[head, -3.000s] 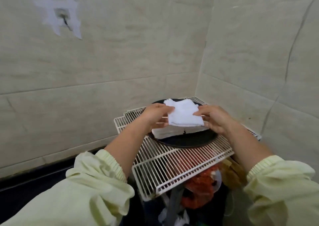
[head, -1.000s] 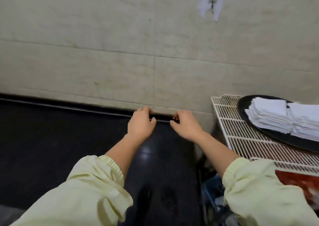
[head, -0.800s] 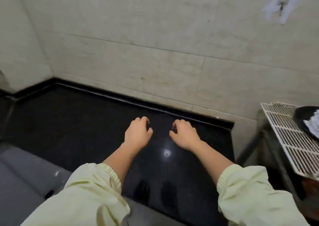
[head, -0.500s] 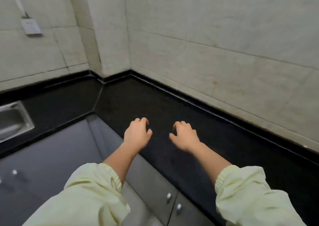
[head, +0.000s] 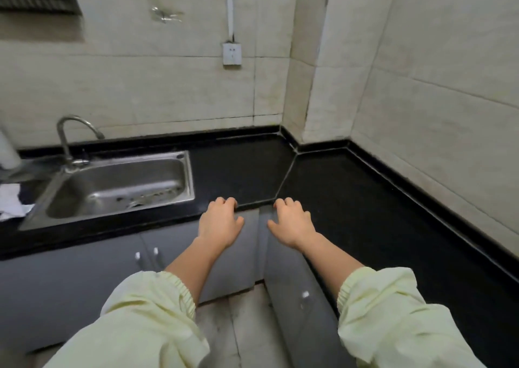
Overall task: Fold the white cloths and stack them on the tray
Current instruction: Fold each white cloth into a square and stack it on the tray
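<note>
My left hand [head: 220,223] and my right hand [head: 292,221] hang side by side in the air in front of the black counter's inner corner, palms down. Their fingers are loosely curled and hold nothing. A crumpled white cloth [head: 11,202] lies at the far left edge of the view, left of the sink and partly cut off. The tray with the folded stack is out of view.
A steel sink [head: 118,190] with a curved tap [head: 70,140] is set in the black L-shaped counter [head: 351,199]. Grey cabinet doors [head: 70,278] run below it. A wall socket [head: 232,54] sits on the tiled wall.
The view has swung left, from the wire rack and tray of folded cloths, along the counter to the sink. Both hands left the stack and now hold nothing.
</note>
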`<state>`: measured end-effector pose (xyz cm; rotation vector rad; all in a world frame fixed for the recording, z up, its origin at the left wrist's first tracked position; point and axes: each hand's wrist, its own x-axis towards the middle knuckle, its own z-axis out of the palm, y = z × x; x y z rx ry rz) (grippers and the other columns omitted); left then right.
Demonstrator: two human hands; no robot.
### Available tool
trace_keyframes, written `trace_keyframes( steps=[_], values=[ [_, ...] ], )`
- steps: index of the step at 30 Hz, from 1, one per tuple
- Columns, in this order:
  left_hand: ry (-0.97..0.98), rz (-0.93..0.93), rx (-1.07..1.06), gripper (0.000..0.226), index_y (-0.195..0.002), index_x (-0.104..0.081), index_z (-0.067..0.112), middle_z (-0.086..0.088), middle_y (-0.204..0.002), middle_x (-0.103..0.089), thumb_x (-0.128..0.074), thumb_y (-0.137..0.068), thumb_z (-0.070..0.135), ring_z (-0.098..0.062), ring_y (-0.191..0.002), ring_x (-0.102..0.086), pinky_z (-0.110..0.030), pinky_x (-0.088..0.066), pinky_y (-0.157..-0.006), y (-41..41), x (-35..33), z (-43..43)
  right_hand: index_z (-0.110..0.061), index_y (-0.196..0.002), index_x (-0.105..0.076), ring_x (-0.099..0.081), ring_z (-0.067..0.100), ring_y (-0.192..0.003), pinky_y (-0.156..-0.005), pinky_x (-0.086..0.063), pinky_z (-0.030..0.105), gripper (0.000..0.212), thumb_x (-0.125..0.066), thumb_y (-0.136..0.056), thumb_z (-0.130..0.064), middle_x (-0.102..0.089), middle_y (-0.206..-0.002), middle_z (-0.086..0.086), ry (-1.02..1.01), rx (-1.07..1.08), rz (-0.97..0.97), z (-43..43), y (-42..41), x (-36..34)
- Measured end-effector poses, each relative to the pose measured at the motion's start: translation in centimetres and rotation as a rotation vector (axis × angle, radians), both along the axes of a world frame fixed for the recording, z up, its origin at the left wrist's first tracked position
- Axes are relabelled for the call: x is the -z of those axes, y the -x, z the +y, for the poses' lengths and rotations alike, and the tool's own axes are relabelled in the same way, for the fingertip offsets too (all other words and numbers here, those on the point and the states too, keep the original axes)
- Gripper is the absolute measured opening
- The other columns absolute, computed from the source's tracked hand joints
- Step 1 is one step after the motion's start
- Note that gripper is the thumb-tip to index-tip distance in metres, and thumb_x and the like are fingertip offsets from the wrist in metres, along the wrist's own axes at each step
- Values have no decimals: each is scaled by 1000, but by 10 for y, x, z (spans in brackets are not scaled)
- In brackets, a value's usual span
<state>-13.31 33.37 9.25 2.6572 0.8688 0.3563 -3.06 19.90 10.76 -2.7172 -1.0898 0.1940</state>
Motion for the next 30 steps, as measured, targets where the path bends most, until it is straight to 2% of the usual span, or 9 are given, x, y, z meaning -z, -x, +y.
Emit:
trace_keyframes(
  steps=[4,14,19,24,30],
  values=[
    [28,14,-119,30,-117,-56,16,-6,-117,-55,-53,-91,31,-26,-112,-53,-38,-48,-85,-16,5,66,-12,-128,-44,-40,30,-124,-99,-38,48,42,-49,-94,-36,-44,-131,9,47,-96,1,82,-29,2],
    [70,3,-414,34,-124,-52,15,-6,-128,-50,-50,-92,28,-24,-120,-46,-40,-47,-92,-8,11,212,-11,-136,-39,-37,30,-129,-102,-36,49,47,-47,-95,-33,-41,-138,10,106,-381,-7,265,-47,9],
    [91,14,-549,31,-120,-53,14,-7,-125,-49,-50,-93,28,-26,-117,-47,-41,-46,-92,20,22,271,-12,-138,-38,-35,31,-131,-104,-34,48,49,-45,-94,-33,-40,-140,11,137,-512,4,340,-25,19],
    [80,-15,-655,38,-128,-50,13,-8,-134,-42,-53,-93,29,-27,-125,-39,-40,-41,-100,56,28,339,-11,-138,-38,-33,30,-134,-107,-31,47,51,-47,-95,-35,-39,-142,12,148,-616,0,420,10,28],
    [82,0,-769,37,-128,-50,13,-9,-135,-39,-50,-92,25,-26,-127,-35,-41,-39,-101,120,48,433,-12,-134,-39,-36,29,-129,-104,-35,46,45,-45,-94,-32,-40,-137,10,152,-730,47,531,69,40]
  ],
)
